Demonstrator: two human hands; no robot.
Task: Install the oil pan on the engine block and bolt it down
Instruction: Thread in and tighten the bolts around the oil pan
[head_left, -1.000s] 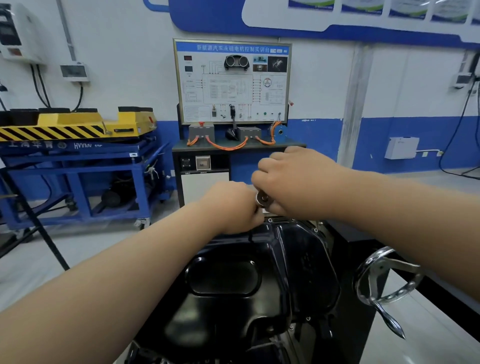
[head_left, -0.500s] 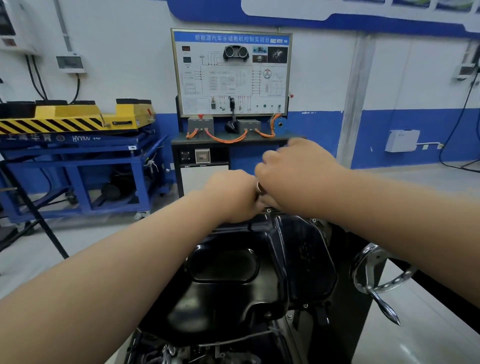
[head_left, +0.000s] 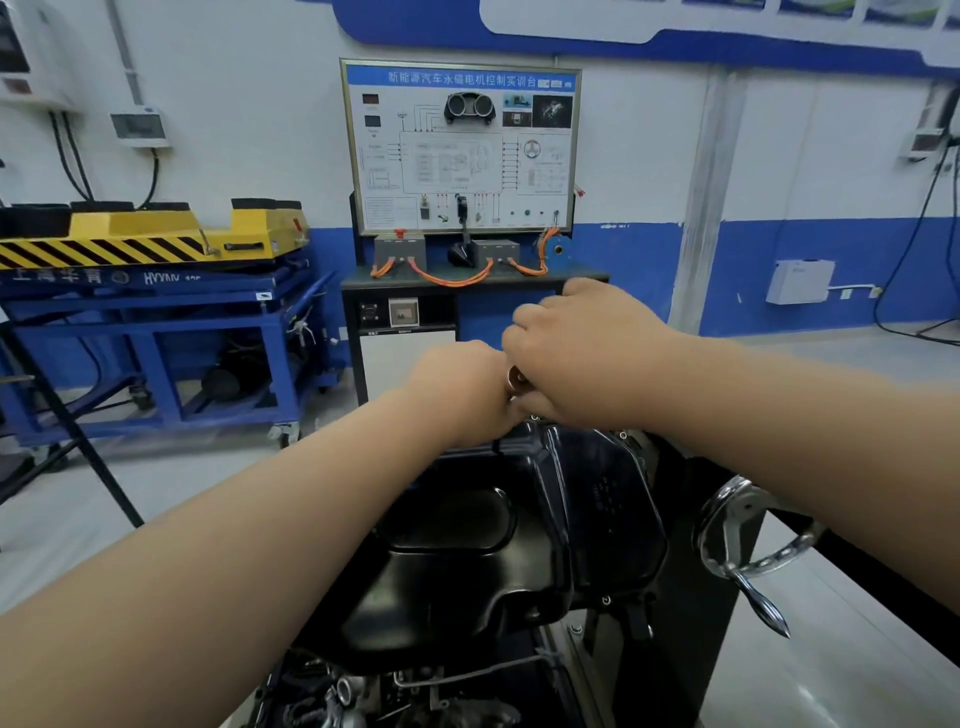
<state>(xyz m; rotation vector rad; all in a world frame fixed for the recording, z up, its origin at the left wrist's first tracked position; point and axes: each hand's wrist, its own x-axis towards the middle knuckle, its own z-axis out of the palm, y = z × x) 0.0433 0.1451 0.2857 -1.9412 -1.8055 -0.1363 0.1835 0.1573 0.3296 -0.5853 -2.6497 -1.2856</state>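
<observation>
The 2 hands meet knuckle to knuckle over the far edge of the oil pan. The right hand (head_left: 582, 353) is seen from its back, fingers curled down and thumb tucked under, gripping a small shiny metal piece (head_left: 517, 376) that peeks out where the hands touch. The left hand (head_left: 467, 395) is balled up against that piece; its fingers are hidden beneath it, so what it holds cannot be told.

Just below the hands and reaching back toward the person lies the black oil pan (head_left: 467, 545), seated on the engine (head_left: 363, 691), whose hoses and metal parts show under its near edge. Right of the pan, beneath the right forearm, is a chrome handwheel (head_left: 748, 540). Beyond the hands stands a training board (head_left: 460, 145) with orange cables. Far left is a blue cart (head_left: 156, 322) carrying a yellow striped platform.
</observation>
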